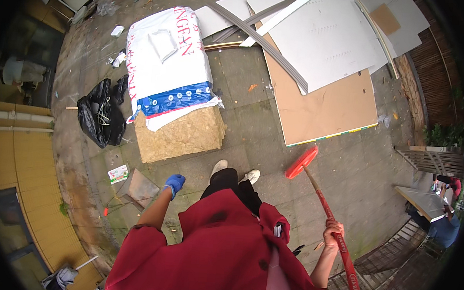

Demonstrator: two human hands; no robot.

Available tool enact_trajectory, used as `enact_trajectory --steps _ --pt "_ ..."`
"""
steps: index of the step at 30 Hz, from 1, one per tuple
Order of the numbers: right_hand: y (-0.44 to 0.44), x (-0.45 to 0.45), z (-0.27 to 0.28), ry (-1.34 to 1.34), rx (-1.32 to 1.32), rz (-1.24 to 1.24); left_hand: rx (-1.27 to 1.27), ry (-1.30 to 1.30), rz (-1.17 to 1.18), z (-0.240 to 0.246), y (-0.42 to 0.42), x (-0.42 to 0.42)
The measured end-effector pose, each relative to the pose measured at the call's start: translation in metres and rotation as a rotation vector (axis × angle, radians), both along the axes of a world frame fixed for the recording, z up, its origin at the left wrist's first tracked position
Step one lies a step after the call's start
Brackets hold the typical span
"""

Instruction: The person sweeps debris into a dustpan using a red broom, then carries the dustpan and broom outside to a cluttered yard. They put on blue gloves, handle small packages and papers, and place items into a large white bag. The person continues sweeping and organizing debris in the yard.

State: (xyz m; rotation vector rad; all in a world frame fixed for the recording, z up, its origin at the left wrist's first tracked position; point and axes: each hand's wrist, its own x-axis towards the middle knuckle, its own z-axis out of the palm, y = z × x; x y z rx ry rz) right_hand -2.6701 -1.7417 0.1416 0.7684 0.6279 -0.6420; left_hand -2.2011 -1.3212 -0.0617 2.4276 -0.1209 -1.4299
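Observation:
My right hand (333,233), bare, grips the red-sleeved handle (341,247) of a push broom out to my right. The broom's red bristled head (302,162) is tilted, near the corner of a brown board (325,111). My left hand (175,183) wears a blue glove and hangs with its fingers curled in, and I see nothing held in it. Nearest to that hand is a flat brownish pan (143,189), perhaps a dustpan, with a thin rod ending in a red tip. Ahead of my shoes lies a stack of fibrous insulation batts (180,136), partly covered by white plastic wrapping (161,61).
Black plastic bags (102,117) lie left of the insulation. Large white panels (330,35) and grey metal strips (269,51) cover the ground ahead right. A yellow wall (28,152) runs along the left. At far right, a person (445,230) carries a panel (423,202) near slatted pallets (393,250).

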Motion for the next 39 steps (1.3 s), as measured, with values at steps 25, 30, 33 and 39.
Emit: enact_trajectory --steps 25,30,33,39 --pt "-0.011 -0.011 -0.094 0.654 -0.014 0.083 0.326 -0.663 -0.843 -0.351 -0.352 0.264" --pt "-0.022 -0.005 -0.098 0.701 -0.011 0.180 -0.196 -0.711 -0.129 -0.400 -0.288 0.323" --pt "-0.020 -0.004 -0.095 0.717 -0.043 0.239 -0.435 -0.675 0.360 -0.383 -0.302 0.350" --pt "-0.024 0.001 -0.092 0.734 0.004 0.245 -0.151 -0.589 -0.037 -0.309 -0.324 0.355"
